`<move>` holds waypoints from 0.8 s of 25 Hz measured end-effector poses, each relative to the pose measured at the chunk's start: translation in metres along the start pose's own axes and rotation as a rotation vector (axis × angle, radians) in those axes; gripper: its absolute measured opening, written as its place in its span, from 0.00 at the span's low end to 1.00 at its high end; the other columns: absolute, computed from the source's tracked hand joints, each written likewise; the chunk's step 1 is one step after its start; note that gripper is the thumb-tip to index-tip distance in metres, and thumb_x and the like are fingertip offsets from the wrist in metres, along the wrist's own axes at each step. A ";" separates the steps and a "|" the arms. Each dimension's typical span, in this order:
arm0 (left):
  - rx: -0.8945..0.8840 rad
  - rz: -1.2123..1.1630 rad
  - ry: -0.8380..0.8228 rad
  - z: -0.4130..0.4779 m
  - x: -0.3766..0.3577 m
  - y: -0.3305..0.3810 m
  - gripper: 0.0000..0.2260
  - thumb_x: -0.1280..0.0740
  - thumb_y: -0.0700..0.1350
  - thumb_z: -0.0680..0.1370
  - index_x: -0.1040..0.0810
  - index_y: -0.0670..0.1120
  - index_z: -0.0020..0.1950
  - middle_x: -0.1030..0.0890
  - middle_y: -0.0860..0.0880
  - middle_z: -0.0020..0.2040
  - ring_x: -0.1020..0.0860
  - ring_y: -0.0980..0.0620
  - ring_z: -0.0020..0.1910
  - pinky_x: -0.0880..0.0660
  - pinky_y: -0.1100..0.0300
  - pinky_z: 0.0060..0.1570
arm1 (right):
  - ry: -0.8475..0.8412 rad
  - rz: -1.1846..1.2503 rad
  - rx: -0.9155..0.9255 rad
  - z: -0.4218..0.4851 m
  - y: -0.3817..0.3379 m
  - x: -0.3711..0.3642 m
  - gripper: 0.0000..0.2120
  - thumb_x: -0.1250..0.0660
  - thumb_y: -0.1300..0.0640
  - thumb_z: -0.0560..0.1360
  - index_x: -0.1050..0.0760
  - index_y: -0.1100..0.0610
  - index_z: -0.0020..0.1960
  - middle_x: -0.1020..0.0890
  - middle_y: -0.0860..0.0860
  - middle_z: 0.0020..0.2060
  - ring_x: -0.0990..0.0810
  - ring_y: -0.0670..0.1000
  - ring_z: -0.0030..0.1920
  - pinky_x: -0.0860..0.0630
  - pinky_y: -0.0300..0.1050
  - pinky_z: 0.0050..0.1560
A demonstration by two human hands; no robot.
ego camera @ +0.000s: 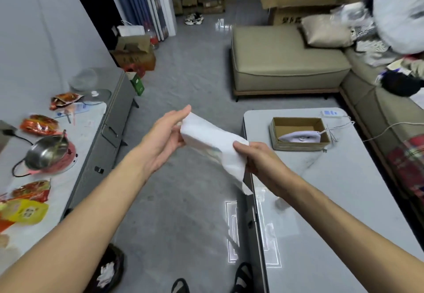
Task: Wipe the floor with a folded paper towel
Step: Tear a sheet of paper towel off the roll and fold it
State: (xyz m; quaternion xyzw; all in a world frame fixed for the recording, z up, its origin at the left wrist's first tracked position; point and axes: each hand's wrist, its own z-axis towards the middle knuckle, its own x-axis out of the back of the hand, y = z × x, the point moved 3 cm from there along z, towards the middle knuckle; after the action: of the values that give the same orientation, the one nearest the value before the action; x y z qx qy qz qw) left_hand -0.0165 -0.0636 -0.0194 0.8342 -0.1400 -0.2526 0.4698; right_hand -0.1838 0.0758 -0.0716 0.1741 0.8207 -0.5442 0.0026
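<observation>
- Head view is showing both my hands out in front of me, up in the air over the gray floor (183, 201).
- My left hand (160, 141) is holding the far end of the white paper towel (213, 141). Its fingers are lying nearly straight along the paper, and my thumb looks to be pinching the paper against them.
- My right hand (259, 157) is gripping the near end, with fingers curled under and thumb pressing on top.
- The paper towel is stretching between my hands, well above the floor. One loose corner is drooping down beside the edge of the table (332, 189).
- I am thinking the towel is only partly folded, so folding is the job right now, not wiping.
- To do it well, I am planning to bring the two ends together so the edges are lining up. Then I am going to press the fold flat with my thumbs.
- I am trying to be gentle, because thin paper is quick to rip when pulled hard.
- I am wanting the droopy corner tucked in, so a thick, neat pad is touching the floor and not a floppy flap.
- After that I am going to need to bend down low, because the floor is far below my hands.
</observation>
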 end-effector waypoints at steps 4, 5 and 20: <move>0.060 0.249 -0.172 -0.048 0.011 -0.019 0.24 0.30 0.50 0.74 0.28 0.40 0.66 0.21 0.40 0.61 0.23 0.41 0.61 0.28 0.49 0.61 | 0.068 0.195 -0.123 -0.022 -0.043 -0.038 0.16 0.37 0.54 0.79 0.24 0.63 0.62 0.21 0.58 0.52 0.22 0.57 0.51 0.27 0.46 0.46; 0.029 0.293 -0.142 -0.054 0.017 -0.017 0.25 0.28 0.47 0.73 0.29 0.41 0.67 0.20 0.42 0.59 0.21 0.43 0.57 0.27 0.52 0.57 | 0.081 0.216 -0.135 -0.027 -0.050 -0.043 0.15 0.37 0.54 0.79 0.24 0.61 0.61 0.18 0.57 0.51 0.19 0.56 0.49 0.25 0.45 0.45; -0.251 0.589 0.087 -0.107 0.074 0.046 0.11 0.26 0.37 0.69 0.18 0.50 0.48 0.19 0.48 0.39 0.23 0.54 0.35 0.28 0.61 0.38 | 0.167 -0.180 0.179 -0.044 -0.071 -0.100 0.15 0.31 0.59 0.75 0.24 0.57 0.62 0.22 0.48 0.31 0.27 0.47 0.31 0.22 0.37 0.39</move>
State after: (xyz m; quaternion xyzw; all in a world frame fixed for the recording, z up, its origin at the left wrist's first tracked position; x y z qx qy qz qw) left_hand 0.1044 -0.0462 0.0441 0.7034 -0.3229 -0.0852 0.6275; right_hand -0.1022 0.0625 0.0291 0.1437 0.7786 -0.5969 -0.1300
